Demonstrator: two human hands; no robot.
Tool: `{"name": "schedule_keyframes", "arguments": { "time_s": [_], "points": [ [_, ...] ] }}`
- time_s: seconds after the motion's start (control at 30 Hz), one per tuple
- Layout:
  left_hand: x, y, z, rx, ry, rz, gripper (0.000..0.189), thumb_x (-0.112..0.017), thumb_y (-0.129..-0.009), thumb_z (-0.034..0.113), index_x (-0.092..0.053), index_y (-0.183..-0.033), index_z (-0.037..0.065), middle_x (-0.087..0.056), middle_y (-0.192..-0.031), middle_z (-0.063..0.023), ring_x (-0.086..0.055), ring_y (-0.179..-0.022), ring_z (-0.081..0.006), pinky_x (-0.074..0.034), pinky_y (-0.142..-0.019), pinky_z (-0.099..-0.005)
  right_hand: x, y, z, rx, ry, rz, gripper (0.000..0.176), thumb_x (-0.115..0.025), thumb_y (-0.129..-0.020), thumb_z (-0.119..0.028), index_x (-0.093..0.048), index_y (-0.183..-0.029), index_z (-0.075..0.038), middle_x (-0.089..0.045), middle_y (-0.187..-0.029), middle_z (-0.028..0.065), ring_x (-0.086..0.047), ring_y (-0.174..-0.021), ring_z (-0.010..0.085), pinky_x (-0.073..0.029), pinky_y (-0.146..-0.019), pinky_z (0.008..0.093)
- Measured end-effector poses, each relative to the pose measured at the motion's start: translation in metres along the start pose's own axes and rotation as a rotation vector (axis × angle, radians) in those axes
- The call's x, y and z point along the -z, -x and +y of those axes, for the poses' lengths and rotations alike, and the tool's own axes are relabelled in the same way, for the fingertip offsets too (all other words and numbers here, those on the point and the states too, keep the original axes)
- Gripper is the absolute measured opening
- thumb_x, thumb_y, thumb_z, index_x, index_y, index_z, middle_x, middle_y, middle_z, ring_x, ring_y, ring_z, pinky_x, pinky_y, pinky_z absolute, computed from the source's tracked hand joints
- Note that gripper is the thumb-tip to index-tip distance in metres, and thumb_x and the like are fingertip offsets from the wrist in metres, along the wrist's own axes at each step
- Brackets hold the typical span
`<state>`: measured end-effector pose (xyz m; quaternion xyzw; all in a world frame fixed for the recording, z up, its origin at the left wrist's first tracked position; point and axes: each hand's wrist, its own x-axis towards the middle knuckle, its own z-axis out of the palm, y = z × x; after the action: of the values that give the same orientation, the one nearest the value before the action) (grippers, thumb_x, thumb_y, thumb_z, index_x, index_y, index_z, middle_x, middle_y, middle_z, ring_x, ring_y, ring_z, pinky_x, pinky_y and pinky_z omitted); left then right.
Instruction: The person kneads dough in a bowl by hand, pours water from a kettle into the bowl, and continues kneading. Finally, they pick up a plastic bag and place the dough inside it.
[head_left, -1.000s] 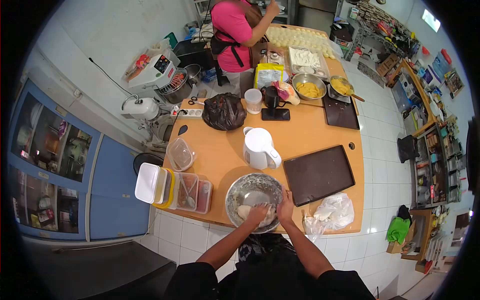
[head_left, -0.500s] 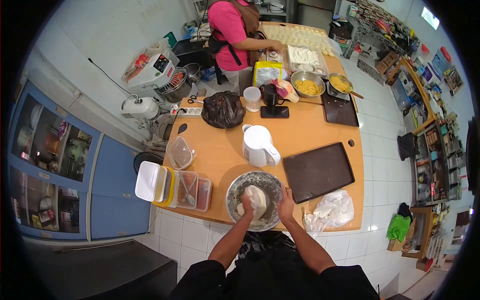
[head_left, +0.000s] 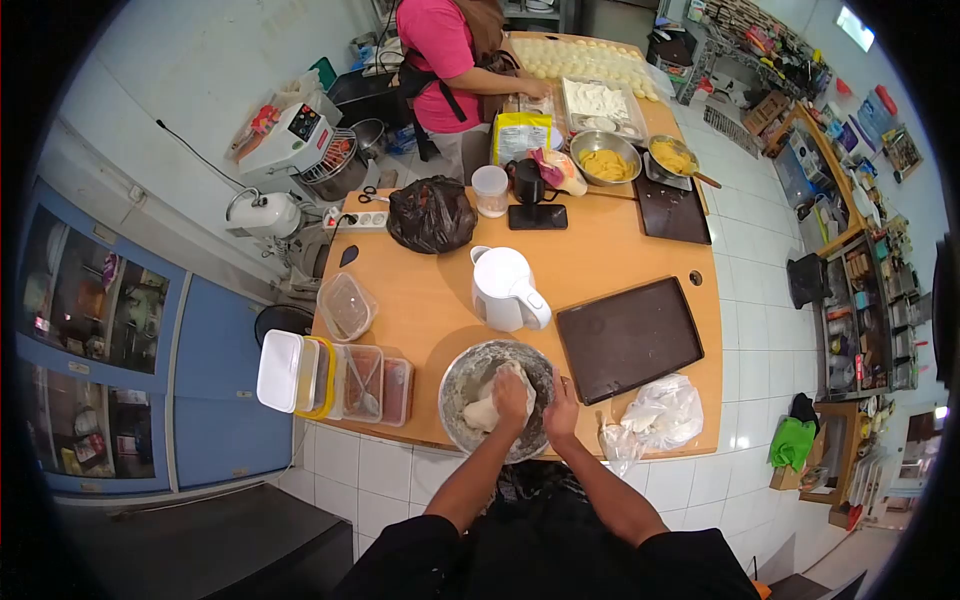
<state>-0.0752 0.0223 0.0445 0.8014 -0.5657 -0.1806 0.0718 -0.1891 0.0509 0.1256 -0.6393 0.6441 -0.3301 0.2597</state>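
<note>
A floured metal bowl [head_left: 462,378] sits at the near edge of the orange table [head_left: 620,250], with a lump of pale dough [head_left: 487,411] inside. My left hand [head_left: 512,393] presses down on the dough, fingers curled over it. My right hand [head_left: 561,410] grips the bowl's right rim and holds it steady. Both forearms reach in from below in black sleeves.
A white jug [head_left: 503,288] stands just behind the bowl, a dark baking tray [head_left: 628,338] to its right, a clear plastic bag [head_left: 660,413] beyond. Plastic containers [head_left: 340,378] sit left. A person in pink [head_left: 440,50] works at the far end among bowls and dough pieces.
My left hand has shifted from the bowl's near side up onto the top of the dough, which has been turned and lifted. The person in pink has bent toward the table.
</note>
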Motion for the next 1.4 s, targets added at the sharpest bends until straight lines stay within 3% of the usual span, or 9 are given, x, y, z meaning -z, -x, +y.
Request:
{"name": "schedule_keyframes", "arguments": {
  "time_s": [0.3,0.5,0.6,0.67,0.8,0.9,1.0,1.1,1.4],
  "points": [
    [0.027,0.025,-0.049,-0.818,-0.078,-0.291,0.039,-0.044,-0.090,0.018,-0.051,-0.128,0.009,-0.056,-0.128,-0.0126,-0.052,-0.120,-0.0318,-0.037,-0.099,-0.0578,-0.001,-0.006,-0.002,-0.025,0.043,0.028,0.074,-0.046,-0.071,0.017,-0.043,-0.140,-0.012,-0.051,-0.107,0.0173,-0.055,-0.096,0.0373,-0.046,-0.080,0.0423],
    [0.048,0.031,-0.071,-0.539,0.266,-0.333,0.036,-0.051,-0.088,0.021,-0.054,-0.122,0.008,-0.059,-0.119,-0.0146,-0.058,-0.110,-0.0321,-0.045,-0.091,-0.0458,0.000,-0.012,0.009,0.026,0.078,0.026,0.073,-0.050,-0.073,0.012,-0.042,-0.140,-0.016,-0.053,-0.114,0.0132,-0.059,-0.097,0.0349,-0.050,-0.076,0.0425],
    [0.144,0.057,-0.033,-0.216,0.132,-0.254,0.036,-0.061,-0.084,0.025,-0.056,-0.115,0.009,-0.061,-0.113,-0.0152,-0.060,-0.103,-0.0333,-0.047,-0.085,-0.0414,0.002,-0.011,0.011,0.049,0.096,0.012,0.072,-0.051,-0.074,0.011,-0.042,-0.140,-0.018,-0.054,-0.114,0.0134,-0.059,-0.095,0.0357,-0.050,-0.075,0.0430],
    [0.090,0.040,-0.065,-0.011,0.227,-0.156,0.039,-0.065,-0.080,0.028,-0.057,-0.114,0.010,-0.060,-0.113,-0.0158,-0.059,-0.103,-0.0331,-0.047,-0.084,-0.0426,0.003,-0.014,0.009,0.049,0.124,-0.033,0.073,-0.051,-0.074,0.011,-0.042,-0.140,-0.019,-0.053,-0.115,0.0136,-0.060,-0.093,0.0365,-0.050,-0.075,0.0434],
    [0.100,0.044,-0.066,-0.226,-0.236,0.206,0.042,-0.068,-0.078,0.030,-0.058,-0.115,0.012,-0.060,-0.111,-0.0166,-0.059,-0.101,-0.0323,-0.046,-0.084,-0.0452,0.002,-0.014,0.008,0.063,0.107,-0.050,0.073,-0.051,-0.074,0.010,-0.042,-0.140,-0.020,-0.053,-0.115,0.0137,-0.061,-0.091,0.0373,-0.051,-0.074,0.0438],
    [0.113,0.026,-0.071,-0.597,-0.216,0.110,0.032,-0.051,-0.090,0.030,-0.060,-0.115,0.014,-0.059,-0.117,-0.0134,-0.053,-0.113,-0.0286,-0.044,-0.087,-0.0470,0.003,-0.014,0.010,0.068,0.107,-0.028,0.074,-0.051,-0.073,0.010,-0.042,-0.140,-0.020,-0.053,-0.114,0.0135,-0.061,-0.090,0.0370,-0.051,-0.073,0.0438],
    [0.108,0.024,-0.092,-0.660,0.128,-0.206,0.030,-0.053,-0.088,0.031,-0.062,-0.111,0.015,-0.060,-0.114,-0.0126,-0.055,-0.109,-0.0299,-0.041,-0.091,-0.0504,-0.001,-0.017,0.013,0.071,0.127,-0.017,0.074,-0.052,-0.072,0.010,-0.043,-0.139,-0.020,-0.054,-0.114,0.0131,-0.060,-0.091,0.0366,-0.051,-0.074,0.0437],
    [0.101,0.014,-0.093,-0.511,-0.026,-0.313,0.032,-0.054,-0.087,0.034,-0.063,-0.113,0.017,-0.060,-0.113,-0.0116,-0.055,-0.109,-0.0305,-0.039,-0.095,-0.0536,-0.002,-0.017,0.013,0.044,0.091,-0.006,0.073,-0.051,-0.072,0.011,-0.045,-0.138,-0.019,-0.054,-0.109,0.0137,-0.060,-0.091,0.0367,-0.050,-0.075,0.0434],
    [0.046,0.031,-0.078,-0.786,-0.100,0.141,0.028,-0.050,-0.086,0.021,-0.064,-0.109,0.018,-0.061,-0.110,-0.0044,-0.055,-0.109,-0.0283,-0.042,-0.094,-0.0519,-0.004,-0.017,0.013,0.027,-0.003,0.044,0.069,-0.047,-0.074,0.015,-0.050,-0.135,-0.017,-0.053,-0.100,0.0162,-0.057,-0.089,0.0383,-0.047,-0.077,0.0410]
  ]
}}
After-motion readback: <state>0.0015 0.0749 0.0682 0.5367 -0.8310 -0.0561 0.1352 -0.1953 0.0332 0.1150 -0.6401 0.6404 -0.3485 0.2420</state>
